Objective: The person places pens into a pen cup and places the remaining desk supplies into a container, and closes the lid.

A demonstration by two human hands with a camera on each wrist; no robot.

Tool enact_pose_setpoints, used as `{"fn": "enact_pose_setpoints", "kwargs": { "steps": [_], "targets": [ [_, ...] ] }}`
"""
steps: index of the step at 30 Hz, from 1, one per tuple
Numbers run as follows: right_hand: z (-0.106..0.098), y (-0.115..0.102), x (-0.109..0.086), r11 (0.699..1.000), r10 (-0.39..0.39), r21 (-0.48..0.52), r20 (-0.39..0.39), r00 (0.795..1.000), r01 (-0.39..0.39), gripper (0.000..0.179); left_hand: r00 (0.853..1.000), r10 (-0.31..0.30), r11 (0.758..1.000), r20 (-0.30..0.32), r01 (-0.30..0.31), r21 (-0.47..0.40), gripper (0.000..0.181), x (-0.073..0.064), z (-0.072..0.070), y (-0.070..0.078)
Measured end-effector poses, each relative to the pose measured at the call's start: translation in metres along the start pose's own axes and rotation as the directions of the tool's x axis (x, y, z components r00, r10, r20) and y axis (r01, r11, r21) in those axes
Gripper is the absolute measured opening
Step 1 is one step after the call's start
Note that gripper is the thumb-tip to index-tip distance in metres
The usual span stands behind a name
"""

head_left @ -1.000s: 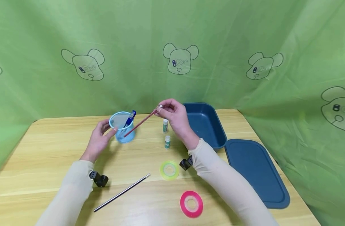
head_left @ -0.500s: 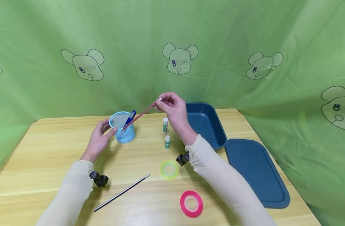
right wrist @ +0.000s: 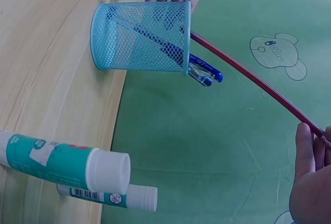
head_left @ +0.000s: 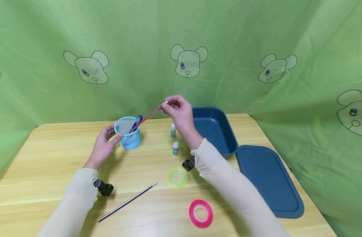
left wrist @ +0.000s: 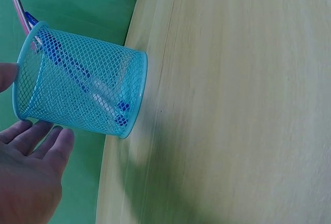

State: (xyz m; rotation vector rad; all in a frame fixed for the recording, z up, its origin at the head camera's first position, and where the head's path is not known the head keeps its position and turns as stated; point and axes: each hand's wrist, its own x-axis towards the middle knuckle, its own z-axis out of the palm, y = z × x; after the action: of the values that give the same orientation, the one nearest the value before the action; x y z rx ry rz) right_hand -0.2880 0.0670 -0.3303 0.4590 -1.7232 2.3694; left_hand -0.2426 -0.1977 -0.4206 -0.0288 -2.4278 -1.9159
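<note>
A light-blue mesh pen holder [head_left: 134, 142] stands upright at the back left of the table, a blue pen [right wrist: 204, 69] leaning inside it. My left hand [head_left: 103, 144] holds the holder by its rim, thumb in front and fingers round the far side. Up to the right, my right hand [head_left: 182, 117] pinches a red pencil [head_left: 149, 115] near its white-tipped end. The pencil slants down to the left, and its lower end is just inside the holder's mouth, as the right wrist view shows. In the left wrist view, the pen shows through the mesh [left wrist: 77, 79].
Two glue sticks [head_left: 173, 132] stand right of the holder. A dark-striped pencil [head_left: 127, 201], a yellow-green tape roll [head_left: 170, 179] and a pink tape roll [head_left: 192, 214] lie nearer the front. A dark-blue box [head_left: 213, 128] and its lid [head_left: 269, 177] are on the right.
My right hand has risen and shifted slightly left, lifting the red pencil; its lower end has gone from in front of the holder to inside its mouth. The left hand stays put.
</note>
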Motion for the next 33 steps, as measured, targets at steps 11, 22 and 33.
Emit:
{"fn": "enact_pose_setpoints", "kwargs": {
  "steps": [11,22,33],
  "targets": [
    [0.011,0.016,0.004,0.995,0.021,-0.099,0.059,0.998,-0.015,0.017,1.0,0.011,1.0,-0.001,-0.011,0.018,0.067,-0.002,0.0,0.001],
    [0.017,0.028,0.001,0.98,0.125,-0.169,0.115,0.985,-0.105,0.017,1.0,0.018,1.0,-0.001,-0.018,0.02,0.065,-0.004,0.0,0.001],
    [0.021,0.038,-0.002,0.974,0.174,-0.175,0.155,0.972,-0.146,0.016,1.0,0.012,1.0,-0.012,-0.012,-0.025,0.065,-0.002,0.002,0.003]
  ]
}}
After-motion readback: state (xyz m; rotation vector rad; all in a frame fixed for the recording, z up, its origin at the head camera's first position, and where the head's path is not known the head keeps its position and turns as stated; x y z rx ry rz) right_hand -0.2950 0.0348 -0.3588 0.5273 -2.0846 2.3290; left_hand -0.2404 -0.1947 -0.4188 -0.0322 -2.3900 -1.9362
